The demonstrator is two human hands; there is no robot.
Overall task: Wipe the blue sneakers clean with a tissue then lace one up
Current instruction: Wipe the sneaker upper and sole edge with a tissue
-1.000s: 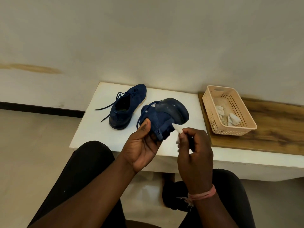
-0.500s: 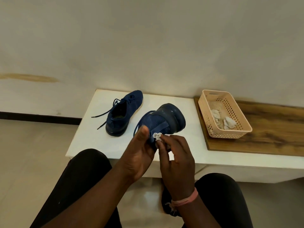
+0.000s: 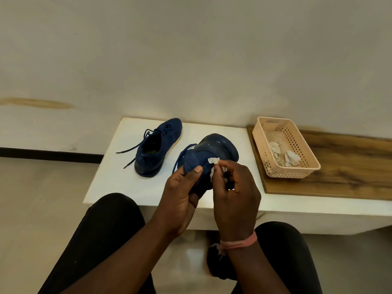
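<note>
Since a second ago the right hand [image 3: 233, 187] has come in from beside the sneaker [image 3: 214, 151] and now presses its pinched tissue [image 3: 212, 162] onto the knit side. The left hand [image 3: 182, 194] grips that sneaker from below, thumb on the upper, sole tipped away over the table [image 3: 110, 166]. The second sneaker [image 3: 157, 149] stands behind, laces loose. Wiping is the step in hand. Next, I judge, the tissue must rub on along the upper, then lacing follows. Used wads lie in the basket [image 3: 297, 175].
</note>
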